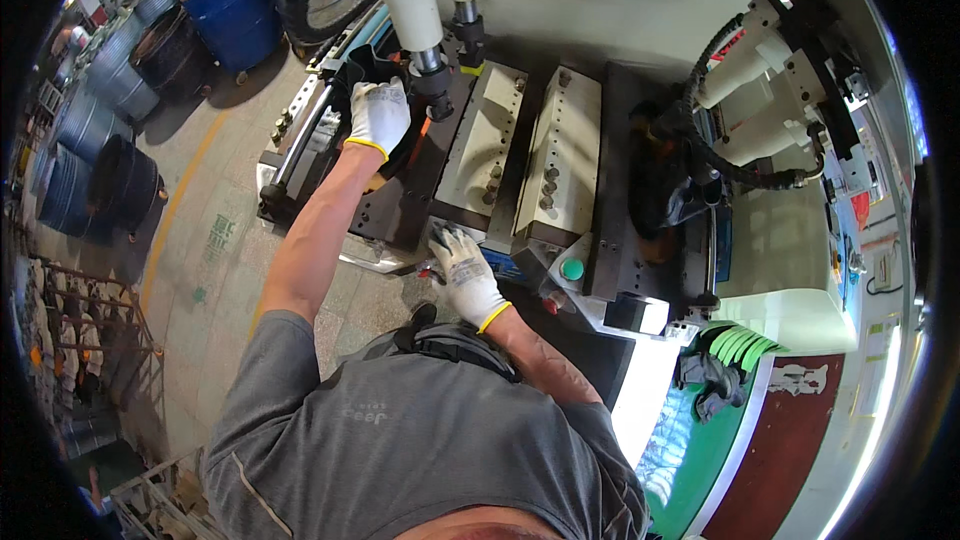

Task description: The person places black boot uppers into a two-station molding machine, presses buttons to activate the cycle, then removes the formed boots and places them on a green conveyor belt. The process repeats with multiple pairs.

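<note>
My left hand, in a white knit glove with a yellow cuff, is closed over a dark flexible piece at the left station of a machine. The piece looks like a black shoe or boot upper, though the hand hides part of it. Just right of that hand, a white cylinder with a dark lower end points down. My gloved right hand rests its dark-coated fingertips on the machine's front edge, beside a red control. What lies under those fingers is hidden.
Two cream metal blocks divide the stations. At right, a black boot-like piece sits below angled cylinders. A green button and a red button face me. Wheeled drums stand left; a rack stands lower left.
</note>
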The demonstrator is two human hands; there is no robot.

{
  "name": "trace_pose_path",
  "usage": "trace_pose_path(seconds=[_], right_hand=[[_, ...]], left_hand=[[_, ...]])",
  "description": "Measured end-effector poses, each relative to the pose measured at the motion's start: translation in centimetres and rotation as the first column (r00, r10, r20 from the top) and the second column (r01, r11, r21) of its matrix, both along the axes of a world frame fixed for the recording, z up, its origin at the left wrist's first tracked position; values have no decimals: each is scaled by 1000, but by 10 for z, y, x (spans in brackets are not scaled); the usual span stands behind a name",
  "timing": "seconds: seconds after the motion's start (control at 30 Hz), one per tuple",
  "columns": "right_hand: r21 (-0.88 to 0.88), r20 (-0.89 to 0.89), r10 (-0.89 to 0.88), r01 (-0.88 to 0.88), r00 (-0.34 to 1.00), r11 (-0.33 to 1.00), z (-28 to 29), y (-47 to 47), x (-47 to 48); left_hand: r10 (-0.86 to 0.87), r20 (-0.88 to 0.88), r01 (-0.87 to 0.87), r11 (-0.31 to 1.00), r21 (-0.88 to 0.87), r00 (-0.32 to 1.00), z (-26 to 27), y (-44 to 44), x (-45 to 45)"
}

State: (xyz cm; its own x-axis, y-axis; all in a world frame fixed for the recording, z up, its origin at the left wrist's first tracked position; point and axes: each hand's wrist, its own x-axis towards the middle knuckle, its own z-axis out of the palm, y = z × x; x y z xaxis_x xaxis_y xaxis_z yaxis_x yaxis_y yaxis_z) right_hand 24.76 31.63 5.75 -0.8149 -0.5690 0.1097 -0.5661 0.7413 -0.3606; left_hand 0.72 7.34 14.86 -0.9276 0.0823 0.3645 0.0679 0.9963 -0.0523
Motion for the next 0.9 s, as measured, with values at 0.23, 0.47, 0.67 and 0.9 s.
trace_pose_path(seconds=[0.23,0.47,0.67,0.9], right_hand=[[31,30,58,-59,998,998,-2,1,-5],[169,-18,53,-49,998,984,-13,-1,6],[113,105,56,-68,993,991,-2,-2,2],[-168,150,-19,45,989,985,15,34,16]], left_hand=[[-42,53,63,875,-481,998,-84,39,6],[-47,-33,28,906,-423,998,-64,72,40],[-153,-38,141,965,-219,988,-62,68,38],[57,-461,17,988,156,886,3,5,28]])
